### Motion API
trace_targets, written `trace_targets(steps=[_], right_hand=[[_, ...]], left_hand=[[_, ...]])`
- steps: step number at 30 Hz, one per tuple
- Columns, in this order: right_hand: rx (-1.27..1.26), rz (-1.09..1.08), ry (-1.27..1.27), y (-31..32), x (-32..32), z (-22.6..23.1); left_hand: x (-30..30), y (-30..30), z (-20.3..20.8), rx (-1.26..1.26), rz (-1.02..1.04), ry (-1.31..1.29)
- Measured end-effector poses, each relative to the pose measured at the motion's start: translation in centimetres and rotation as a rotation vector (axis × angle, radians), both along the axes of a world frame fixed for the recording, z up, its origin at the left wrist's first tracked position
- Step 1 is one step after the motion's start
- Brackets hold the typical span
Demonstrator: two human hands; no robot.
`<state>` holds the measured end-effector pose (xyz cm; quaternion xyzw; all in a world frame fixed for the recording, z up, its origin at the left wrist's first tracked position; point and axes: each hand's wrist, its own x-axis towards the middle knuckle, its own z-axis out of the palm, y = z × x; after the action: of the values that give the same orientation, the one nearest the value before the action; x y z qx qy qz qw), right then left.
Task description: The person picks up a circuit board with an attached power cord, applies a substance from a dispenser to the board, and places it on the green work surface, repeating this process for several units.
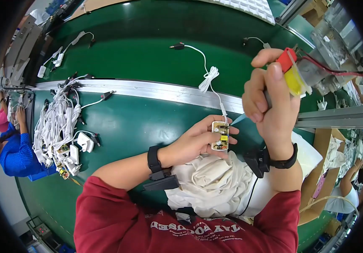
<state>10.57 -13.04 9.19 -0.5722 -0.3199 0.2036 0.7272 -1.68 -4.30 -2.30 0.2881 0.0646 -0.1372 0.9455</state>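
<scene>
Green worktop (122,122), crossed by rail (147,92) | Board (222,137): held over worktop, clamped in left hand (196,139); judged light, stiff, fragile; best gripped by side edges | Tool (296,83): clamped in right hand (272,95)

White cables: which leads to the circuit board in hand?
The bundled cable running over the metal rail to the left hand; the others lie apart from that hand.
</scene>
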Motion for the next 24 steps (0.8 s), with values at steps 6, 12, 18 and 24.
trace_targets(steps=[6, 12, 18, 24], right_hand=[[0.018, 0.033, -0.01, 0.4, -0.8, -1.1], [0.029, 0.026, -0.006, 0.5, -0.6, -1.7], [0.016, 0.054, -0.005, 0.5, -0.4, -2.1], [-0.033, 0.017, -0.068, 0.6, -0.5, -1.5]], left_hand=[[-0.3, -0.4, -0.3, 0.153, -0.006, -0.132], [-0.5, -0.1, -0.3, 0.127, 0.002, -0.135], [-0.5, -0.1, -0.7, 0.102, 0.001, -0.139], [-0.4, 0.0, -0.5, 0.127, -0.008, -0.108]])
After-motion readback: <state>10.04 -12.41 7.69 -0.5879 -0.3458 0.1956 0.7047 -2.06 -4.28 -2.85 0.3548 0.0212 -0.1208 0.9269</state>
